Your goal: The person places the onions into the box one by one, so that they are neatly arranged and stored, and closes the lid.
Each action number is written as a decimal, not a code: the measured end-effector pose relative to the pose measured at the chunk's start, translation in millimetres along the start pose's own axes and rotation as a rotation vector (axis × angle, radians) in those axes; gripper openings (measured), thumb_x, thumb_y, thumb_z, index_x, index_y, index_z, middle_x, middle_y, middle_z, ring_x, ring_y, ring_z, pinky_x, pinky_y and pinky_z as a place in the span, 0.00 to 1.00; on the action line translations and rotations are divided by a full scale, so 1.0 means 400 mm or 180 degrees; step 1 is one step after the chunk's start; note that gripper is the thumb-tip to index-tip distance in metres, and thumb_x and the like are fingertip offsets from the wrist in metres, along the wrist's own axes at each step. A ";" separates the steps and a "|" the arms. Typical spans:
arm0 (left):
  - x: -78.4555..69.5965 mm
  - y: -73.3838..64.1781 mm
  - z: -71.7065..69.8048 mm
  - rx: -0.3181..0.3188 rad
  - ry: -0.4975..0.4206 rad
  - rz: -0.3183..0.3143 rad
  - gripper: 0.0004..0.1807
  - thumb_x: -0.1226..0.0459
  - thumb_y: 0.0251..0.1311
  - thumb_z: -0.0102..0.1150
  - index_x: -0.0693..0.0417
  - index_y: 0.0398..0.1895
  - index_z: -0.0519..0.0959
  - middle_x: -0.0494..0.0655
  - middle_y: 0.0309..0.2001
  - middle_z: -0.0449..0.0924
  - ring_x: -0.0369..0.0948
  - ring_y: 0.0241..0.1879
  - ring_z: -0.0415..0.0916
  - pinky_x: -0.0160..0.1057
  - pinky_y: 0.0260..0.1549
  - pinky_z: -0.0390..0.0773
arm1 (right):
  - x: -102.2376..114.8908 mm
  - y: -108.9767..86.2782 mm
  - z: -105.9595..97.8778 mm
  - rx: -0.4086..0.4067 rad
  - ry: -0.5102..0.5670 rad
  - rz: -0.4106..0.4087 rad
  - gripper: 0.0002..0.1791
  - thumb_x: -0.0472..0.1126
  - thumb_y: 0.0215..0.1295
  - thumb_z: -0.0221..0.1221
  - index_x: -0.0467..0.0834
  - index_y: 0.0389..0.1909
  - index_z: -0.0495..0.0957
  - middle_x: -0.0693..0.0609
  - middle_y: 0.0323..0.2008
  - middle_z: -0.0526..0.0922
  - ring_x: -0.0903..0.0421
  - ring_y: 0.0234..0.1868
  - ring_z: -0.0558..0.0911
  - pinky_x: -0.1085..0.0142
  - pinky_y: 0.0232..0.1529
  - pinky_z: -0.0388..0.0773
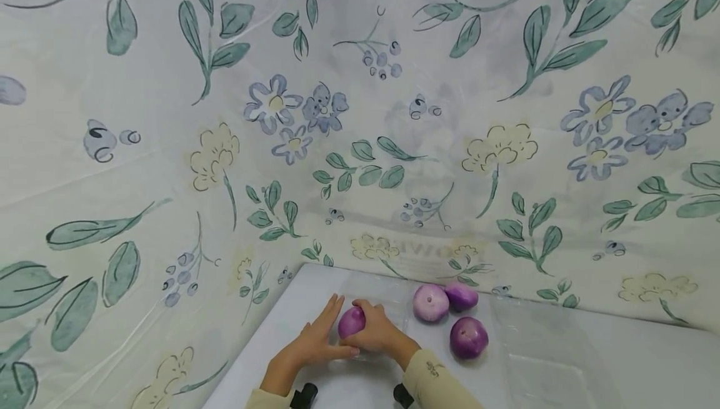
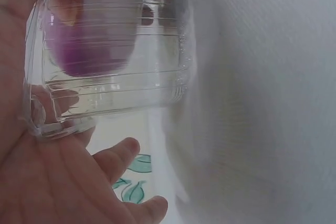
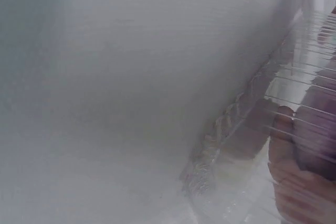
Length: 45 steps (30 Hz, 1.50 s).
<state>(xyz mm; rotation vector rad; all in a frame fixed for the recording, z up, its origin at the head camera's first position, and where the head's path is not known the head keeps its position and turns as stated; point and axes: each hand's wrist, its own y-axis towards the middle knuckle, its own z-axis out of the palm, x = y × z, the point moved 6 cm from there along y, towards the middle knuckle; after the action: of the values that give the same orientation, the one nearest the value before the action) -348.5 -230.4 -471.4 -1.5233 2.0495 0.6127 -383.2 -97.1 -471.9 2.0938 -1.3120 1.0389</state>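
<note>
A purple onion (image 1: pixel 351 322) is inside a clear plastic container (image 2: pixel 110 95) on the white table. My right hand (image 1: pixel 375 331) grips this onion from its right side, the fingers curled over it. In the right wrist view, the onion (image 3: pixel 320 119) and some fingers (image 3: pixel 294 177) show blurred through the ribbed clear wall. My left hand (image 1: pixel 315 339) touches the container's left side, fingers straight and thumb stretched along the near side. The left wrist view shows the left palm (image 2: pixel 58 182) against the container rim, with the onion (image 2: pixel 94 51) behind the wall.
To the right of the hands are three more purple onions: a pale one (image 1: pixel 430 303), one behind it (image 1: pixel 462 297) and a darker one (image 1: pixel 469 338) nearer. Farther right lies another clear plastic piece (image 1: pixel 548 368). A floral sheet (image 1: pixel 360 146) hangs behind the white table (image 1: pixel 630 359).
</note>
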 end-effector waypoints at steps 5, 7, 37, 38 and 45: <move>0.002 -0.003 0.003 -0.0026 -0.0008 -0.0043 0.63 0.42 0.48 0.72 0.58 0.79 0.46 0.63 0.79 0.40 0.66 0.74 0.50 0.83 0.57 0.45 | 0.003 0.004 0.002 -0.0029 -0.0009 -0.0195 0.44 0.48 0.43 0.75 0.37 0.62 0.68 0.39 0.52 0.76 0.43 0.52 0.79 0.44 0.54 0.79; 0.003 -0.005 0.005 -0.0014 -0.0022 -0.0060 0.63 0.42 0.48 0.72 0.58 0.79 0.46 0.64 0.79 0.40 0.66 0.74 0.50 0.83 0.58 0.45 | 0.006 0.002 0.003 -0.0028 -0.0003 -0.0245 0.43 0.47 0.44 0.75 0.36 0.61 0.69 0.39 0.52 0.78 0.43 0.52 0.79 0.44 0.54 0.79; 0.010 0.004 0.006 -0.0020 -0.0080 -0.0083 0.62 0.41 0.49 0.71 0.54 0.80 0.46 0.62 0.79 0.38 0.65 0.75 0.49 0.82 0.59 0.44 | 0.040 -0.022 -0.076 0.0021 0.0132 -0.0422 0.44 0.47 0.48 0.75 0.37 0.65 0.68 0.33 0.60 0.76 0.38 0.60 0.76 0.42 0.58 0.75; 0.010 0.005 0.007 -0.0016 -0.0099 -0.0086 0.62 0.41 0.49 0.71 0.53 0.80 0.45 0.61 0.80 0.38 0.65 0.75 0.48 0.82 0.59 0.44 | 0.042 -0.023 -0.082 0.0020 0.0148 -0.0420 0.44 0.47 0.48 0.75 0.38 0.65 0.68 0.32 0.61 0.75 0.37 0.61 0.76 0.41 0.59 0.74; 0.015 0.005 0.009 0.0014 -0.0130 -0.0106 0.63 0.40 0.49 0.71 0.53 0.80 0.45 0.61 0.80 0.38 0.65 0.75 0.47 0.81 0.60 0.44 | 0.044 -0.027 -0.106 0.0087 0.0381 -0.0407 0.44 0.48 0.50 0.75 0.39 0.67 0.67 0.33 0.64 0.72 0.37 0.64 0.73 0.41 0.60 0.73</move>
<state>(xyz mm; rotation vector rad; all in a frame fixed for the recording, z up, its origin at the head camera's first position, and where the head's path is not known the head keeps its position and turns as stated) -351.4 -231.8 -477.9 -1.5272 1.9898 0.6212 -383.9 -72.1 -432.2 2.0710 -1.0976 1.1136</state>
